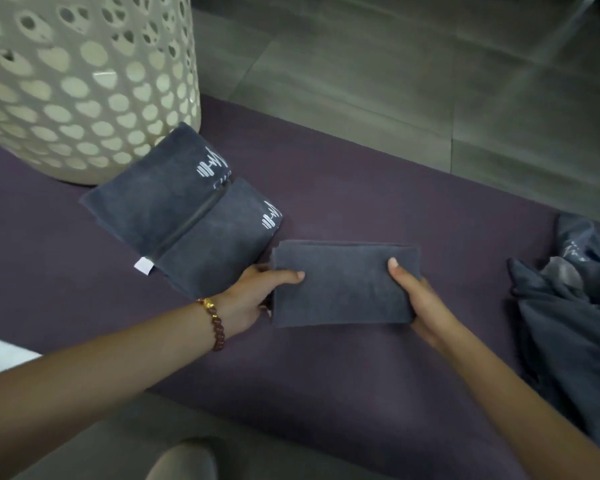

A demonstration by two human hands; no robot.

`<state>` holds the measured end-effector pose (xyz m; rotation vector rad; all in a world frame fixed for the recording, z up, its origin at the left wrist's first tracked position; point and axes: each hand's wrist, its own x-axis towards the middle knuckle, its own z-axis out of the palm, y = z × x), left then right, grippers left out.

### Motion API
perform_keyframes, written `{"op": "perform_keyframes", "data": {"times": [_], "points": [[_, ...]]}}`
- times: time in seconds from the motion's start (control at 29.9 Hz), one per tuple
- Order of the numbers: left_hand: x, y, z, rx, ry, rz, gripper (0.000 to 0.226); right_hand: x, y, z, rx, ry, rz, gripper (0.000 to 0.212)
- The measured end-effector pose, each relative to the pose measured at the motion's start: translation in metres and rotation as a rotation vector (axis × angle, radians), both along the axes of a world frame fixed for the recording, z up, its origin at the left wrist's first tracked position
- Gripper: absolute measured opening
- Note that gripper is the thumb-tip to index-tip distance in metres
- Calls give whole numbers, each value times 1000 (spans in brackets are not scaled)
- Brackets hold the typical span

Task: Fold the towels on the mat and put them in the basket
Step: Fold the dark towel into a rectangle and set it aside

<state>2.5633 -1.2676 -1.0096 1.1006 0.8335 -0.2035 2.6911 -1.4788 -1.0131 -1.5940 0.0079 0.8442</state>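
Grey cloth sits between both hands: a folded towel (343, 282), a neat oblong held at its two short ends. The left hand (250, 299) pinches the left end, thumb flat on top and fingers curled out of sight underneath. A bracelet (215, 323) of brown and gold beads circles that wrist. The right hand (426, 303) grips the right end the same way, thumb on the top face and fingers tucked under the cloth. Whether the towel rests on the mat or is lifted just off it cannot be told.

Below it lies the purple mat (361, 188), which runs across the whole width of the view. Just left of the left hand, two more folded towels (160, 202) lie side by side on the mat, touching along one long edge. Each has a white printed mark near its far end, and a small white tag sticks out at the near end. The farther one lies just beside the foot of the basket (84, 81), a tall cream tub with round holes standing on the mat's far left part. Well to the right, at the mat's edge, lies a heap of loose towels (568, 306), crumpled and of the same dark grey. Beyond the mat is a floor (430, 64) of grey tiles.
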Motion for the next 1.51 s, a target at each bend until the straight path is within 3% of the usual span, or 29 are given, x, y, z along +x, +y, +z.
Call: {"op": "perform_keyframes", "data": {"times": [0.07, 0.2, 0.27, 0.4, 0.67, 0.94, 1.07, 1.14, 1.24, 1.31, 1.37, 1.44, 1.51], "points": [[-11, 8, 10, 36, -105, 31, 33, 11, 18, 9, -35, -113, 41, 87], [-42, 33, 25, 186, -175, 205, 52, 33, 88, 31, -51, -248, 157, 33], [-58, 49, 23, 218, -171, 274, 66, 40, 135, 41, -56, -298, 262, 23], [-74, 78, 13, 301, -100, 430, 36, 42, 221, 36, -165, -337, 468, 27], [-63, 91, -13, 260, 19, 598, 27, 42, 275, -16, -400, -448, 570, 34], [-79, 87, -10, 496, 16, 430, 24, 46, 269, 4, -353, -569, 504, 53], [-75, 80, -13, 611, 266, 269, 42, 47, 264, 1, -444, -615, 648, 49], [-70, 81, -12, 698, 317, 222, 46, 41, 262, -7, -488, -668, 615, 51], [-60, 83, -8, 782, 401, 303, 40, 32, 259, -9, -533, -808, 546, 52], [-57, 77, -1, 1011, 371, 340, 51, 32, 259, -9, -541, -841, 570, 52], [-52, 71, 8, 1358, 164, 248, 55, 33, 261, -6, -535, -803, 615, 52], [-43, 73, 12, 1580, 6, 27, 53, 33, 266, -3, -551, -793, 636, 51], [-32, 79, 4, 1682, 10, -256, 50, 30, 267, -1, -585, -803, 651, 51]]}}
